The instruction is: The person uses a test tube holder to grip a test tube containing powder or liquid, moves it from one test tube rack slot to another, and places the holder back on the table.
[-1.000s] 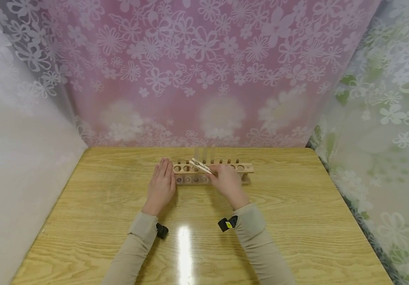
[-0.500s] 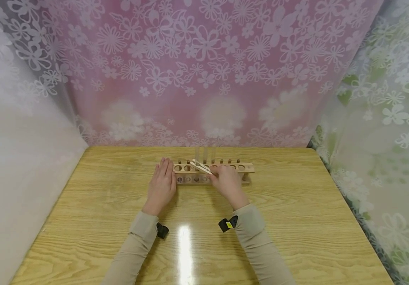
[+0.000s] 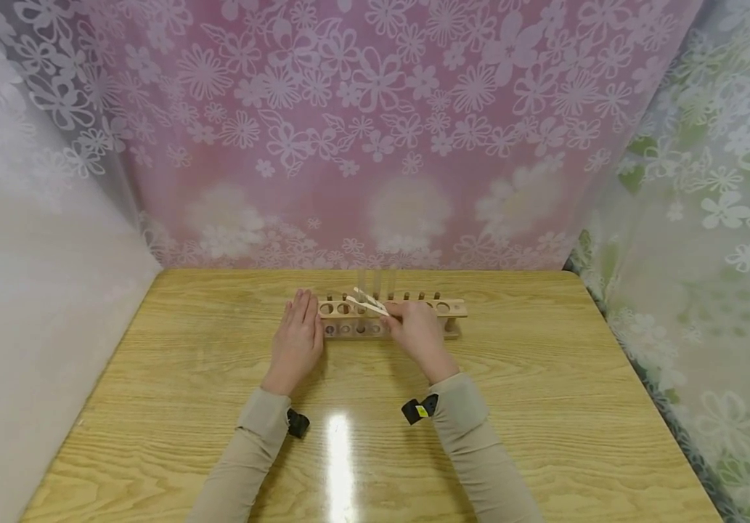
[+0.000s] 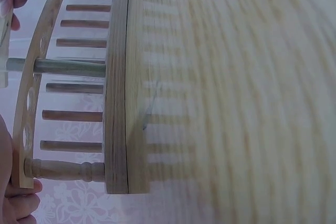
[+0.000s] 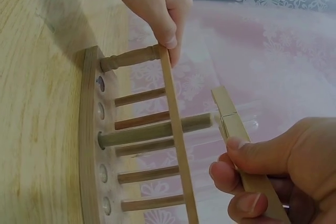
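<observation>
A wooden test tube rack [image 3: 456,309] stands upright on the table. My left hand [image 3: 296,341] pinches the left end of its upper board between thumb and fingers. In my right hand [image 3: 419,335] is a wooden test tube clamp [image 3: 369,302], gripped with the thumb on top and its tips pointing left over the rack. Right beside the clamp stands a test tube [image 5: 137,134] in the third hole from the left, greenish grey in its lower part. The right wrist view does not settle whether the clamp surrounds its glass top.
Clear tubes [image 3: 391,280] rise from neighbouring holes. Short wooden pegs [image 3: 437,296] line the rack's back. The wooden table [image 3: 531,378] lies around the rack, with a pink floral curtain [image 3: 375,145] behind its far edge.
The clamp's two arms have spread further apart above the rack in my right hand. My left hand stays at the rack's end, and the rack has not visibly moved.
</observation>
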Demonstrator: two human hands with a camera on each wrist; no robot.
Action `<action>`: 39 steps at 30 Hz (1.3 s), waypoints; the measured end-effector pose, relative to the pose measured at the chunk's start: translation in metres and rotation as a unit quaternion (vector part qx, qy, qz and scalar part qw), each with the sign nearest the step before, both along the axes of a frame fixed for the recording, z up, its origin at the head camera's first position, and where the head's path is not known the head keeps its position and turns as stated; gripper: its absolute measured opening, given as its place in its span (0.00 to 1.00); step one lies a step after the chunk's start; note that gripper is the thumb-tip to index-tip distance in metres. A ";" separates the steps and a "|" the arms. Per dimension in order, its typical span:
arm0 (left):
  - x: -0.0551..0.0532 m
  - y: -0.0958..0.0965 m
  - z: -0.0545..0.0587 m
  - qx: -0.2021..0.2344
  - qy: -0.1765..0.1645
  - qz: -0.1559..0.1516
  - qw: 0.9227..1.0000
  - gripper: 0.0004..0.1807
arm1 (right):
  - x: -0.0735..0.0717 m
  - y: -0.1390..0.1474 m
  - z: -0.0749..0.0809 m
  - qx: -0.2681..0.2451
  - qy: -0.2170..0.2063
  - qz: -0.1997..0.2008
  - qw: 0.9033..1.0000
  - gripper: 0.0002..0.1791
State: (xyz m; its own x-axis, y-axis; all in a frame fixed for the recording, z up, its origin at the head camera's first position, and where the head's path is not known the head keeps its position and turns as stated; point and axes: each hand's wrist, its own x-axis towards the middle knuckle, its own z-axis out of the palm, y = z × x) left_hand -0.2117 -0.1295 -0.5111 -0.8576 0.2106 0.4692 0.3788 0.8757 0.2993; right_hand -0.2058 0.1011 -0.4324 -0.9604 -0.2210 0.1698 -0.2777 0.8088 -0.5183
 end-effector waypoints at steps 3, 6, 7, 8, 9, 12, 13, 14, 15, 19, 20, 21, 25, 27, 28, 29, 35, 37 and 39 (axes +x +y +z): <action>0.000 0.000 0.000 0.004 -0.005 0.000 1.000 0.24 | 0.000 0.000 0.003 -0.015 0.003 -0.001 1.000 0.15; 0.000 0.000 0.000 0.006 -0.004 0.000 1.000 0.24 | 0.001 0.000 0.006 -0.027 0.009 0.001 1.000 0.16; 0.000 0.000 0.000 0.006 -0.002 0.000 1.000 0.24 | 0.001 0.001 0.008 -0.028 0.011 0.002 1.000 0.15; 0.000 0.000 0.000 0.005 0.000 0.000 1.000 0.24 | 0.001 0.001 0.009 -0.030 0.011 0.002 0.999 0.16; 0.000 0.000 0.000 0.004 0.003 0.000 1.000 0.24 | 0.001 0.001 0.011 -0.030 0.012 0.003 0.999 0.16; 0.000 0.000 0.000 0.003 0.008 0.000 1.000 0.24 | 0.002 0.001 0.016 -0.028 0.018 0.004 0.999 0.17; 0.000 0.000 0.000 0.003 0.009 0.001 1.000 0.24 | 0.002 0.001 0.017 -0.030 0.018 0.005 0.999 0.17; 0.000 0.000 0.001 0.002 0.008 0.001 1.000 0.24 | 0.002 0.001 0.019 -0.033 0.019 0.005 0.999 0.17; 0.000 0.000 0.001 0.000 0.008 0.001 1.000 0.24 | 0.002 0.001 0.020 -0.035 0.022 0.006 0.999 0.17; 0.001 0.000 0.001 -0.006 0.009 0.002 1.000 0.24 | 0.003 0.001 0.024 -0.044 0.021 0.007 0.999 0.17; 0.001 0.001 0.001 -0.007 0.010 0.002 1.000 0.24 | 0.003 0.001 0.025 -0.045 0.022 0.005 0.999 0.16; 0.001 0.001 0.002 -0.007 0.012 0.001 1.000 0.24 | 0.003 0.001 0.025 -0.046 0.022 0.004 0.999 0.16; 0.002 0.002 0.002 -0.004 0.015 -0.002 1.000 0.24 | 0.004 0.003 0.028 -0.050 0.025 0.002 0.998 0.16; 0.002 0.002 0.002 0.000 0.012 -0.002 1.000 0.24 | 0.004 0.004 0.030 -0.057 0.029 0.005 0.998 0.17; 0.002 0.001 0.001 0.001 0.010 -0.001 1.000 0.24 | 0.004 0.004 0.030 -0.061 0.029 0.007 0.998 0.17; 0.002 0.001 0.001 0.003 0.008 -0.001 1.000 0.24 | 0.004 0.005 0.031 -0.064 0.030 0.008 0.997 0.17; 0.001 0.001 0.000 0.009 0.005 0.000 1.000 0.24 | 0.006 0.006 0.035 -0.075 0.034 0.012 0.997 0.17; 0.001 0.001 0.000 0.009 0.006 0.000 1.000 0.24 | 0.006 0.006 0.036 -0.079 0.033 0.013 0.996 0.17; 0.001 0.001 0.000 0.009 0.008 0.000 1.000 0.24 | 0.007 0.007 0.036 -0.082 0.034 0.013 0.996 0.18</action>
State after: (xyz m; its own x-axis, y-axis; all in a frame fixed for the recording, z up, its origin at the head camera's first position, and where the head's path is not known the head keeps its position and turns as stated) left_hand -0.2103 -0.1288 -0.5112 -0.8498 0.2020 0.4868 0.3838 0.8703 0.3088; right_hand -0.1990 0.1080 -0.3966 -0.9396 -0.2094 0.2707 -0.3367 0.7068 -0.6221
